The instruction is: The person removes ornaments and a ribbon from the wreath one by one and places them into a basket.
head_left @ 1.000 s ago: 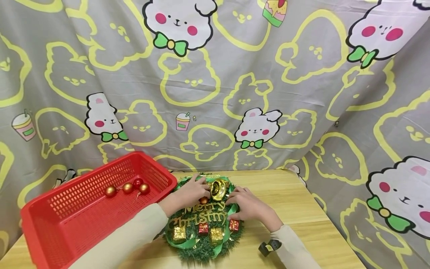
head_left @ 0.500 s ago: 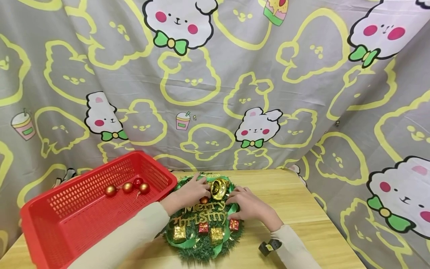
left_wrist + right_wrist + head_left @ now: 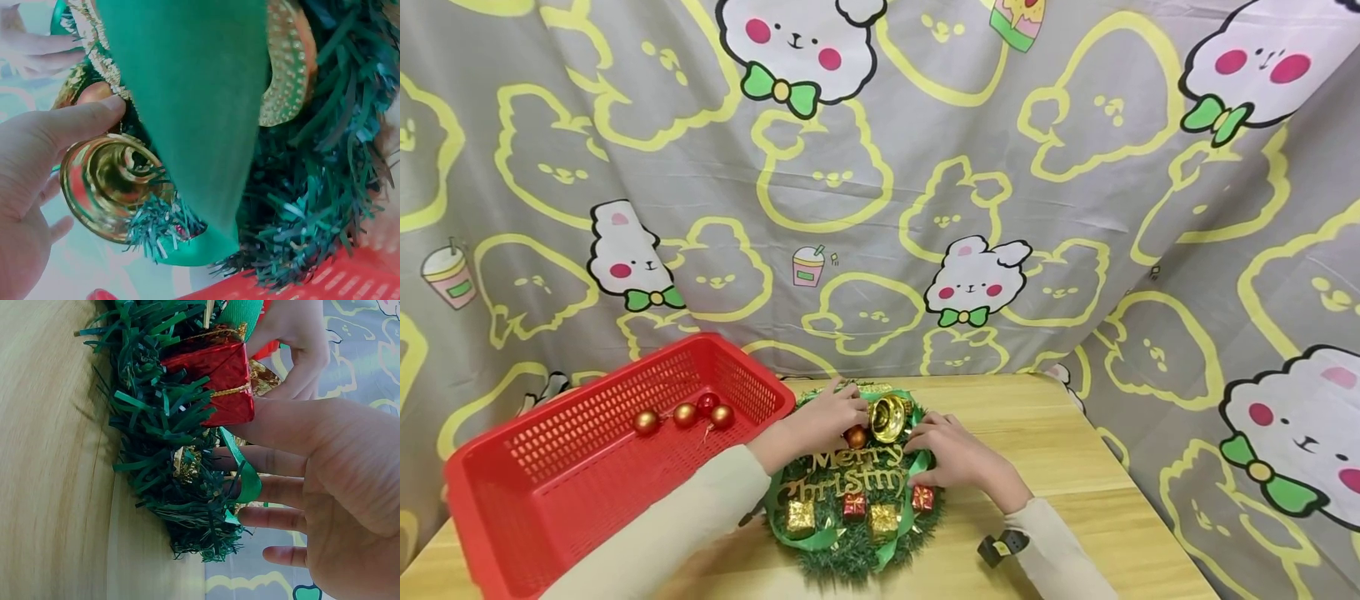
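A green tinsel wreath [image 3: 842, 562] with gold "Merry Christmas" lettering [image 3: 842, 487] lies on the table. My left hand [image 3: 823, 421] reaches over its upper left part, beside a gold bell [image 3: 888, 418] and a copper-coloured ball ornament [image 3: 855, 437]. In the left wrist view the left thumb [image 3: 87, 119] lies straight along the ball, with other fingertips showing behind the bell. My right hand [image 3: 958, 454] rests on the wreath's right edge. In the right wrist view its fingers are extended into the tinsel, with the thumb against a red gift box [image 3: 228, 384].
A red plastic basket [image 3: 497, 479] stands to the left, holding several ball ornaments, gold [image 3: 646, 422] and red [image 3: 707, 405]. Green ribbon [image 3: 816, 540] and small gift boxes [image 3: 800, 517] decorate the wreath. The wooden table [image 3: 1037, 433] ends at a patterned curtain [image 3: 865, 200] behind.
My left hand has shifted slightly up and left, so more of the copper-coloured ball shows. The right hand stays at the wreath's right edge.
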`<state>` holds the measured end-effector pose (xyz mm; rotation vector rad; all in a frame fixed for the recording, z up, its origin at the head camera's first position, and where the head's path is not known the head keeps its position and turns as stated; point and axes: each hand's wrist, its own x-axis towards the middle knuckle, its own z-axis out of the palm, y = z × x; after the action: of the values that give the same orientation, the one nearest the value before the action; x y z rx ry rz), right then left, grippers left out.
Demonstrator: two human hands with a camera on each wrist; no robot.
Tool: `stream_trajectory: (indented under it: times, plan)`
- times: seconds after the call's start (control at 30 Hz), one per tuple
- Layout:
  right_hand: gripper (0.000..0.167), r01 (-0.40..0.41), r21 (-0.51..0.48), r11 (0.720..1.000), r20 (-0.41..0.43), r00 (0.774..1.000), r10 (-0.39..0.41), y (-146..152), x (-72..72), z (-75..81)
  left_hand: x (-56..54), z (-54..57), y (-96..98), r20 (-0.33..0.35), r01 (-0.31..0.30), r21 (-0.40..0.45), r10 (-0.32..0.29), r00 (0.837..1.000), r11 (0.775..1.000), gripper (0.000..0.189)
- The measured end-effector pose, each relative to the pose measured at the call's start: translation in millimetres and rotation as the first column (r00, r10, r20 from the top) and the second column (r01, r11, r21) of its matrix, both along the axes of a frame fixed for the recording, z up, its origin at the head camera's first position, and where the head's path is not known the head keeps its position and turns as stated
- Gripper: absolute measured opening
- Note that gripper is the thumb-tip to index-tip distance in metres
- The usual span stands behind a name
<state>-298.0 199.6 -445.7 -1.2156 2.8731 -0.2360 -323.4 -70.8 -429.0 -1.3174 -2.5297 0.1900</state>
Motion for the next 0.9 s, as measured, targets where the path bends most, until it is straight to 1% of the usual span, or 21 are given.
stream_trajectory:
  times: [0.1,0.2,0.37,0.6,0.73,0.9]
  plan:
    - [0.048,-0.004,-0.003,1.000,-0.004,1.000,0.004,0.9,-0.7,-0.1,1.8,2.8,-2.0,0.024,0.002,0.034,-0.003,1.000,0.999,0.026]
    - [0.048,-0.005,-0.007,1.000,-0.002,1.000,0.005,1.7,-1.4,-0.9,2.1,2.6,-3.1,0.044,-0.002,0.062,0.000,0.999,0.998,0.029]
    - [0.049,-0.010,-0.009,1.000,-0.003,1.000,0.010,1.5,-2.2,-2.3,2.6,1.5,-3.8,0.056,-0.016,0.068,0.012,0.998,0.998,0.033]
    - [0.047,-0.018,-0.020,1.000,0.002,1.000,0.018,1.8,-2.2,-2.1,3.8,0.8,-2.1,0.121,-0.019,0.098,0.007,0.993,0.995,0.035]
    - [0.046,-0.011,-0.017,1.000,0.003,1.000,0.011,1.6,-3.2,-0.3,3.3,2.2,-1.3,0.124,-0.022,0.101,0.009,0.992,0.995,0.036]
    - [0.047,-0.014,0.001,1.000,-0.009,1.000,0.014,1.3,-2.3,0.0,6.3,0.1,-1.6,0.102,-0.015,0.099,0.005,0.995,0.995,0.036]
